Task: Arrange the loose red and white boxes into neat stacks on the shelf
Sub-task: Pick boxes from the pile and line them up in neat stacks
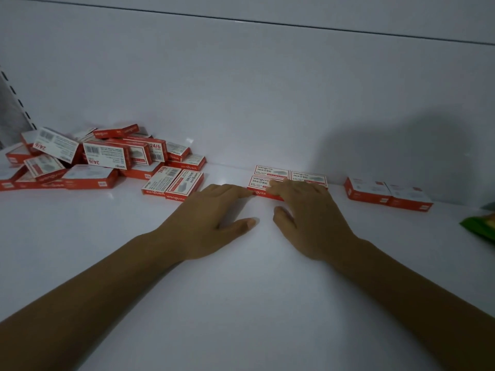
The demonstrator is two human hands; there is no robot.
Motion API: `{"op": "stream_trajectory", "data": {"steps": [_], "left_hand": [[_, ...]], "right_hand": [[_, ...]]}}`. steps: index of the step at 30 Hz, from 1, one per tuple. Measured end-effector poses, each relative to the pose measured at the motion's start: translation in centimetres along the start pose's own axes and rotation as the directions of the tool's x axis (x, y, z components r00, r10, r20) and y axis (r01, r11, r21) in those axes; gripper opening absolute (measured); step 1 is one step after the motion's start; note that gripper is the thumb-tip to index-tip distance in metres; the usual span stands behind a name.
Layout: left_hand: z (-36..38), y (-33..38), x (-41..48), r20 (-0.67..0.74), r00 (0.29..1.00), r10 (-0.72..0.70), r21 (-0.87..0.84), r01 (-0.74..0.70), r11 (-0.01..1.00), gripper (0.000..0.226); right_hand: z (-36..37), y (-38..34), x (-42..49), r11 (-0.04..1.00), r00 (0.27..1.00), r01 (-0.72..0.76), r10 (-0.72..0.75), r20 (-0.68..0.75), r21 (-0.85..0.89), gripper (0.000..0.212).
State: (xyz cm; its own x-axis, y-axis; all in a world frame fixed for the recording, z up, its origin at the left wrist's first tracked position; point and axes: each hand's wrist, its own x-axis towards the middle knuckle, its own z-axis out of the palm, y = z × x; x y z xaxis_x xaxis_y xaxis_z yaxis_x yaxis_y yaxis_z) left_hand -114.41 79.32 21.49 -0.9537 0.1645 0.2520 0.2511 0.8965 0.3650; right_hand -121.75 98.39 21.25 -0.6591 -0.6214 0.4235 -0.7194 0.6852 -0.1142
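A jumbled heap of several red and white boxes (88,156) lies at the left of the white shelf (241,290). Two loose boxes (174,183) lie side by side just right of the heap. In the middle, a neat block of flat boxes (289,175) sits against the back wall. My left hand (211,215) touches the block's left front corner with straight fingertips. My right hand (308,218) rests its straight fingers on top of the block's front boxes, hiding part of them. Two more boxes (388,194) lie in a row at the right.
The white back wall (241,89) rises directly behind the boxes. A green packet (482,226) pokes in at the right edge. A slotted shelf upright (16,103) stands at the far left.
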Motion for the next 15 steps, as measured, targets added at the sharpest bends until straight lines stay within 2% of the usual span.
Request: {"op": "stream_trajectory", "data": {"steps": [10,15], "left_hand": [[0.17,-0.25,0.34,-0.026,0.999,0.032,-0.010,-0.032,0.999,0.063],[-0.41,-0.70,0.60,-0.132,0.991,0.029,0.011,-0.028,1.000,0.065]], "right_hand": [[0.41,0.49,0.15,0.999,1.000,-0.008,0.007,0.016,0.047,0.042],[0.45,0.62,0.30,0.988,1.000,0.015,-0.014,-0.012,0.152,0.050]]}}
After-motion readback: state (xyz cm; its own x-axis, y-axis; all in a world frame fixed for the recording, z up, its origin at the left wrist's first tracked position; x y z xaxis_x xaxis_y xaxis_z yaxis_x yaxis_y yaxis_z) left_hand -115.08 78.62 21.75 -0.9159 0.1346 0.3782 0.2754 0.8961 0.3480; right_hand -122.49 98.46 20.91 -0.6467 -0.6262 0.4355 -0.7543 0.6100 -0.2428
